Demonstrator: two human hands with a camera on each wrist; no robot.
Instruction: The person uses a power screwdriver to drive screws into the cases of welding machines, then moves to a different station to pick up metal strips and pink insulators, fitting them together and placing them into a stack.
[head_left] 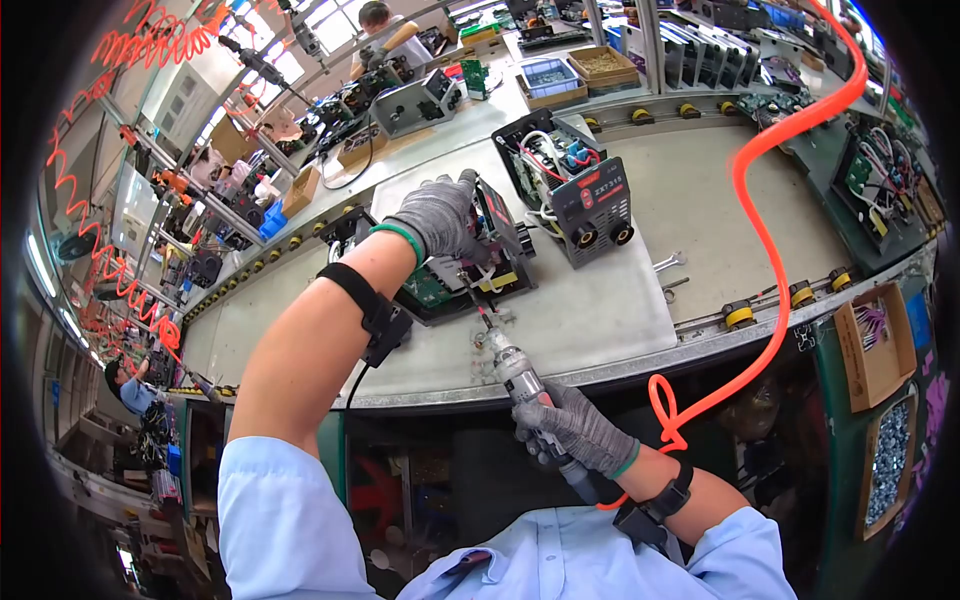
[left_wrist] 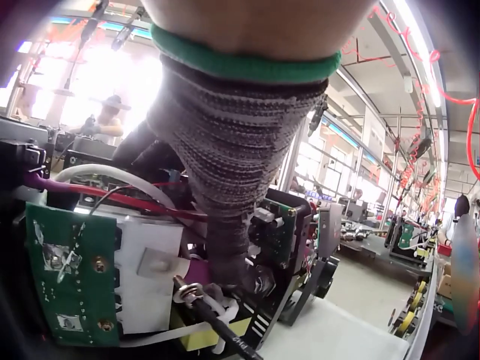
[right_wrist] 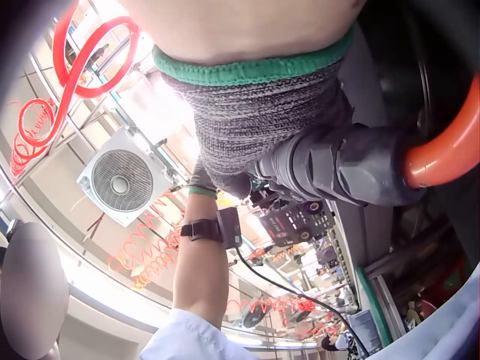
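My gloved left hand (head_left: 440,220) reaches over the top of an open-sided machine (head_left: 497,232), with fingers down among its parts. In the left wrist view the fingers of this hand (left_wrist: 229,195) reach inside, beside a black-sleeved screwdriver bit or cable end (left_wrist: 214,319), a green circuit board (left_wrist: 75,277) and red and white wires. My right hand (head_left: 580,430) grips an air screwdriver (head_left: 520,378), its tip pointing up at the machine's near side. In the right wrist view the right hand (right_wrist: 255,127) wraps the tool's dark rear end (right_wrist: 352,165); its fingertips are hidden.
A second machine (head_left: 590,200) with a ZX7315 front panel stands right of the first on a white board. Wrenches (head_left: 670,262) lie beyond the board's right edge. An orange air hose (head_left: 765,230) arcs across the right side. Screw bins (head_left: 887,465) sit far right; a person stands across the bench.
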